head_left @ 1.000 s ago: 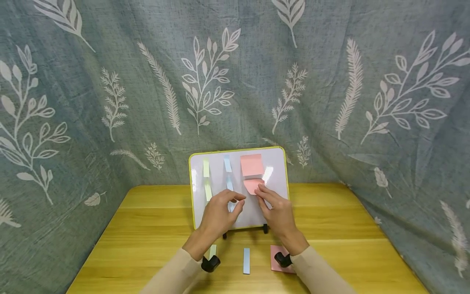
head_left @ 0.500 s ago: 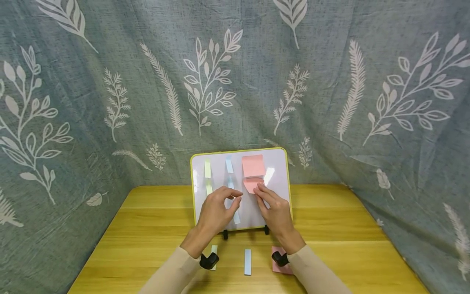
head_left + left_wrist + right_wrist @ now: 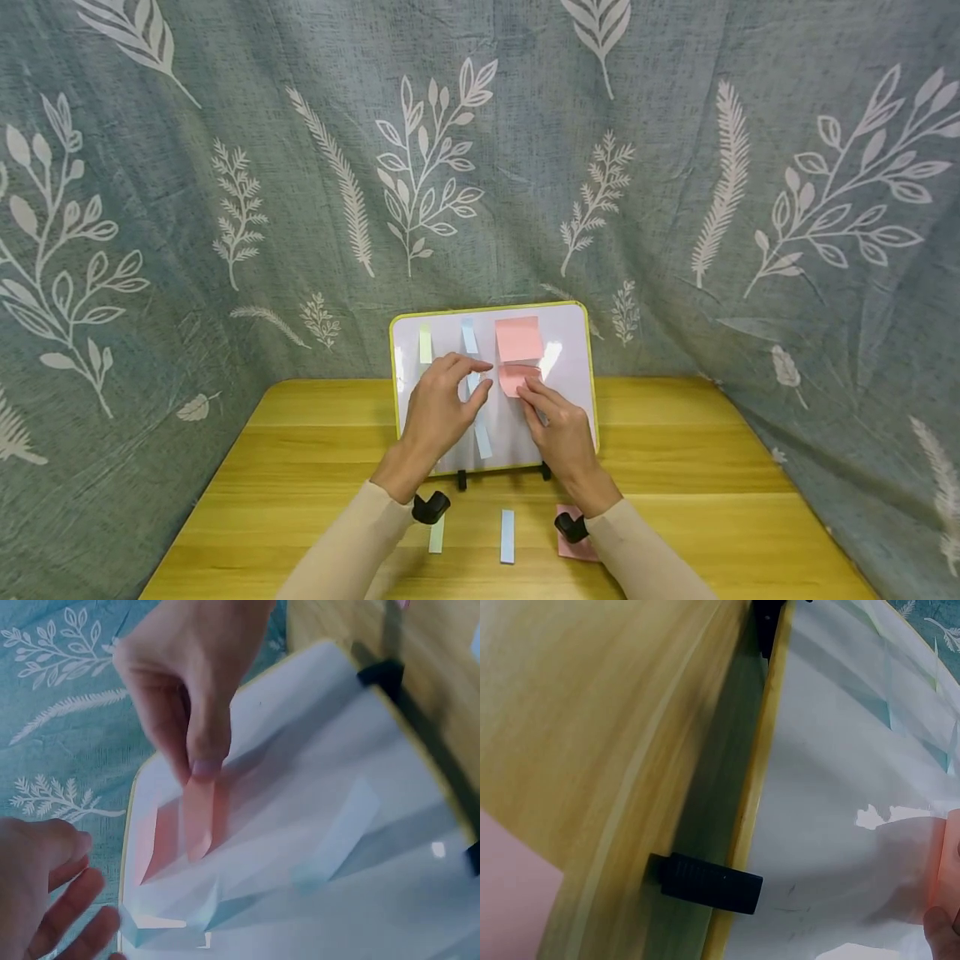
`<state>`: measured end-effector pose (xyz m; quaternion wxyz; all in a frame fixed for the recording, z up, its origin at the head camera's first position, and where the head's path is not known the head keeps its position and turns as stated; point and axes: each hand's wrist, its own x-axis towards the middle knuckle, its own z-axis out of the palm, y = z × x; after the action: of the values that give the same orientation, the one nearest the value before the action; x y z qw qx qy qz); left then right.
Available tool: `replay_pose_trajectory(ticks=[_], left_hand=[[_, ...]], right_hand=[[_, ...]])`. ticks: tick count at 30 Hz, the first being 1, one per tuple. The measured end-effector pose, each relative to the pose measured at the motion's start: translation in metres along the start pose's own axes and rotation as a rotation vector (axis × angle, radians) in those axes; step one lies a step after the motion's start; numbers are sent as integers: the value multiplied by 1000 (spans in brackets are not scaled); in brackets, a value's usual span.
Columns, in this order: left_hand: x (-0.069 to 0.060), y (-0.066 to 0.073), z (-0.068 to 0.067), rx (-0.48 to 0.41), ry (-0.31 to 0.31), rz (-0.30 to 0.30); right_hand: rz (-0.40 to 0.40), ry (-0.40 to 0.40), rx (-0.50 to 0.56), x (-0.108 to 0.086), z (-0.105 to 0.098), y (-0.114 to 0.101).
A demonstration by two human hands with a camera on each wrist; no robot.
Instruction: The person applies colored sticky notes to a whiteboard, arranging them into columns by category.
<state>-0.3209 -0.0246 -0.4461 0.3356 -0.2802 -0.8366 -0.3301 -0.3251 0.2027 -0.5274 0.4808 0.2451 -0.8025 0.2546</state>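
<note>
My right hand [image 3: 562, 437] pinches the lower edge of a pink sticky note [image 3: 513, 382] against the whiteboard [image 3: 442, 333], just under another pink sticky note [image 3: 519, 339]. In the left wrist view the held sticky note [image 3: 199, 817] bends outward between thumb and fingers. My left hand [image 3: 441, 408] hovers left of it before the board, thumb and fingers apart and holding nothing. Blue strips [image 3: 482, 437] run down the board's middle. A green strip [image 3: 425, 343] shows at its upper left; the left hand hides what lies below.
Black stand feet [image 3: 712, 883] support the leaning board on the wooden table [image 3: 300, 467]. In front lie a green strip pad [image 3: 436, 537], a blue strip pad [image 3: 507, 537] and a pink note pad [image 3: 576, 550], partly covered by the right wrist. A patterned curtain [image 3: 510, 208] hangs behind.
My left hand has risen along the board, and its thumb and fingertips have spread apart. The right hand stays at the lower pink note, whose left side now hangs straighter.
</note>
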Motion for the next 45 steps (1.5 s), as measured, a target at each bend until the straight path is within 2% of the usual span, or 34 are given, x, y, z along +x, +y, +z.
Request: replay_pose_trajectory(ticks=[3, 5, 10, 12, 18, 24, 36, 40, 45], left_hand=[[16, -3, 4, 83, 33, 56], [25, -7, 8, 151, 32, 74], [43, -16, 20, 310, -29, 54], [47, -19, 24, 343, -59, 36], [50, -26, 33, 358, -136, -29], [53, -30, 42, 372, -173, -49], [53, -37, 49, 381, -155, -81], [55, -37, 50, 382, -143, -85], [56, -36, 50, 369, -150, -103]], right_hand=[[4, -9, -5, 0, -1, 1], [3, -12, -8, -1, -1, 1], [-6, -23, -13, -2, 0, 3], [-8, -30, -11, -2, 0, 2], [-12, -52, -13, -4, -1, 2], [0, -62, -20, -6, -1, 3], [-21, -70, -59, -8, 0, 3], [-54, -71, -110, -8, 2, 4], [-96, -113, -195, -9, 3, 4]])
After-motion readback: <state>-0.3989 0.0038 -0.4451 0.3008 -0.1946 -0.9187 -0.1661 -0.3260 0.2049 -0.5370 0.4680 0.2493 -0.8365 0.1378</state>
